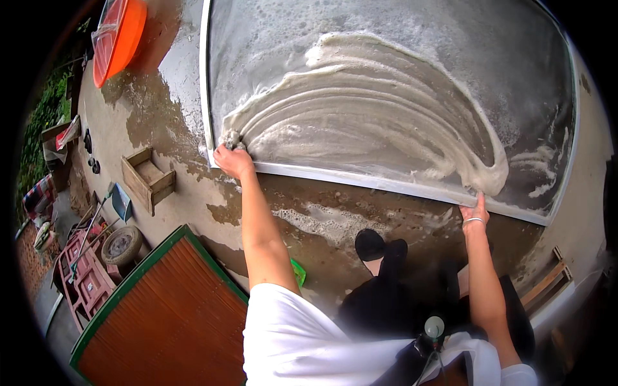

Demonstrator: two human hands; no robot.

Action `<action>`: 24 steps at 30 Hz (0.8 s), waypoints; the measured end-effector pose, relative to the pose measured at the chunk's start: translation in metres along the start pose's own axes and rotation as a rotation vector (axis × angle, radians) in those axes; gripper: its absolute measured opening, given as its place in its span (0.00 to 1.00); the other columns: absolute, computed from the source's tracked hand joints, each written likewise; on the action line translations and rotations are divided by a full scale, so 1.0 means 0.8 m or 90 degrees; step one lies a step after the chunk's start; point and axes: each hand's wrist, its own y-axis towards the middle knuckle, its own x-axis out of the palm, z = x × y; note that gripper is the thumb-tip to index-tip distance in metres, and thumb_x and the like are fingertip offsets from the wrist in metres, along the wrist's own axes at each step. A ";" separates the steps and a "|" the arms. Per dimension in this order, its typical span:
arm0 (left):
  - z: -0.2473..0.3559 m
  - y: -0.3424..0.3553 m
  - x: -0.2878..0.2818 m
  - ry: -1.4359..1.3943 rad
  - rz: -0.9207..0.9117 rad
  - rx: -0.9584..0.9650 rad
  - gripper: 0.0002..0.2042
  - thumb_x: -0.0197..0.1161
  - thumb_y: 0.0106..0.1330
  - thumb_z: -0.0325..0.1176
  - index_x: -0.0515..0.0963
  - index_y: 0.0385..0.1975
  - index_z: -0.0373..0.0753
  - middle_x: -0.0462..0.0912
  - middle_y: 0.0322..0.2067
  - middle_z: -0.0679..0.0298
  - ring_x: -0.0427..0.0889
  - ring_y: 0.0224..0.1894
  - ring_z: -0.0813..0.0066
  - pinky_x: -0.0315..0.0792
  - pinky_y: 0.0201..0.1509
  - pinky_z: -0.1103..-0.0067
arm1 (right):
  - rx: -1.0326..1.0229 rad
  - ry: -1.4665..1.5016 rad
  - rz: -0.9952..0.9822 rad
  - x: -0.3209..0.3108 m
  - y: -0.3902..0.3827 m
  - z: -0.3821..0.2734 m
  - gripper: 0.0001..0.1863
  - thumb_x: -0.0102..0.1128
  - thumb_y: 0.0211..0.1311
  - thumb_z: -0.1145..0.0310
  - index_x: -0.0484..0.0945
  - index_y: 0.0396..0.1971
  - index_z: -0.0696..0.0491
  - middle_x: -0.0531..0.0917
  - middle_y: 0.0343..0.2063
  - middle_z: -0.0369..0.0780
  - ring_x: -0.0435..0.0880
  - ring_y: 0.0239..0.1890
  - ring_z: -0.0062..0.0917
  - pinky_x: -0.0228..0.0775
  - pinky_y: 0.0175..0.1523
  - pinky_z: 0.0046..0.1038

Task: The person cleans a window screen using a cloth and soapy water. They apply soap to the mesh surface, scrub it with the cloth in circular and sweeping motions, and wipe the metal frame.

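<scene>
A large framed screen panel (380,183) with a pale metal rim lies in front of me. Thick whitish suds (360,96) cover much of its dark surface in curved sweeping streaks. My left hand (233,161) is at the panel's near left corner, its fingers closed around a foamy grey scouring pad (232,139) pressed to the surface. Farther right, my right hand (475,211), with a bracelet at the wrist, grips the near rim; some of its fingers are hidden.
An orange basin (125,38) stands at the far left. Left of the panel are a small wooden stool (148,179), a blue dustpan (121,202) and a wheel (121,246). A green-edged brown board (167,315) lies lower left. Wet concrete (309,219) surrounds my feet.
</scene>
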 end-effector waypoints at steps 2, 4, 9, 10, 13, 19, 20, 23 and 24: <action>-0.051 0.011 -0.009 0.022 0.042 -0.083 0.16 0.57 0.46 0.23 0.75 0.39 0.35 0.73 0.43 0.51 0.71 0.47 0.51 0.65 0.54 0.64 | -0.015 0.000 0.009 0.001 0.001 0.007 0.30 0.63 0.57 0.58 0.65 0.51 0.62 0.76 0.45 0.46 0.80 0.42 0.40 0.79 0.41 0.42; -0.041 -0.001 -0.009 -0.033 0.104 -0.034 0.16 0.55 0.45 0.22 0.75 0.38 0.34 0.75 0.39 0.51 0.71 0.46 0.51 0.65 0.54 0.64 | -0.002 -0.019 0.004 -0.003 0.007 0.015 0.30 0.64 0.56 0.58 0.65 0.51 0.62 0.76 0.45 0.46 0.80 0.42 0.40 0.79 0.41 0.42; 0.142 -0.166 -0.043 -0.466 -0.146 0.239 0.16 0.57 0.43 0.17 0.75 0.35 0.39 0.76 0.40 0.57 0.73 0.46 0.55 0.67 0.52 0.69 | 0.009 -0.020 -0.018 -0.027 0.030 -0.003 0.30 0.63 0.57 0.58 0.64 0.53 0.59 0.76 0.47 0.45 0.80 0.43 0.41 0.77 0.43 0.42; 0.150 -0.189 -0.053 -0.491 -0.218 0.342 0.17 0.57 0.42 0.17 0.75 0.35 0.39 0.75 0.40 0.58 0.73 0.46 0.56 0.67 0.52 0.69 | 0.037 0.010 -0.057 -0.033 0.041 -0.006 0.29 0.61 0.58 0.58 0.64 0.54 0.58 0.75 0.48 0.45 0.79 0.45 0.41 0.76 0.46 0.42; 0.114 -0.174 -0.051 -0.466 -0.250 0.425 0.18 0.57 0.40 0.16 0.75 0.35 0.40 0.75 0.41 0.58 0.72 0.47 0.57 0.68 0.50 0.69 | 0.081 0.021 -0.079 -0.033 0.040 -0.008 0.28 0.60 0.59 0.59 0.63 0.54 0.58 0.75 0.49 0.46 0.78 0.47 0.41 0.76 0.47 0.43; -0.071 0.018 -0.010 -0.103 0.069 0.087 0.18 0.57 0.47 0.20 0.73 0.41 0.37 0.68 0.43 0.54 0.67 0.49 0.54 0.64 0.53 0.64 | 0.051 0.003 -0.036 -0.023 0.035 0.000 0.27 0.60 0.60 0.59 0.64 0.54 0.57 0.75 0.49 0.46 0.78 0.48 0.40 0.75 0.49 0.43; -0.073 0.035 -0.003 -0.084 0.071 0.007 0.18 0.57 0.47 0.21 0.74 0.42 0.38 0.70 0.43 0.54 0.68 0.49 0.54 0.64 0.54 0.64 | 0.046 0.006 -0.043 -0.026 0.037 -0.001 0.27 0.59 0.60 0.59 0.64 0.54 0.57 0.75 0.49 0.45 0.77 0.49 0.40 0.75 0.50 0.43; -0.040 0.050 0.021 -0.056 0.126 -0.094 0.17 0.57 0.47 0.25 0.74 0.41 0.36 0.73 0.41 0.51 0.71 0.47 0.52 0.65 0.53 0.64 | 0.052 -0.031 -0.044 -0.026 0.039 0.006 0.25 0.59 0.60 0.58 0.66 0.52 0.55 0.76 0.48 0.44 0.78 0.48 0.36 0.75 0.51 0.35; -0.017 0.030 0.028 -0.101 0.112 -0.051 0.17 0.58 0.47 0.23 0.74 0.40 0.37 0.73 0.40 0.52 0.71 0.47 0.52 0.65 0.53 0.64 | 0.049 -0.034 -0.043 -0.028 0.038 0.003 0.25 0.59 0.60 0.58 0.66 0.52 0.55 0.76 0.48 0.44 0.78 0.48 0.36 0.75 0.51 0.35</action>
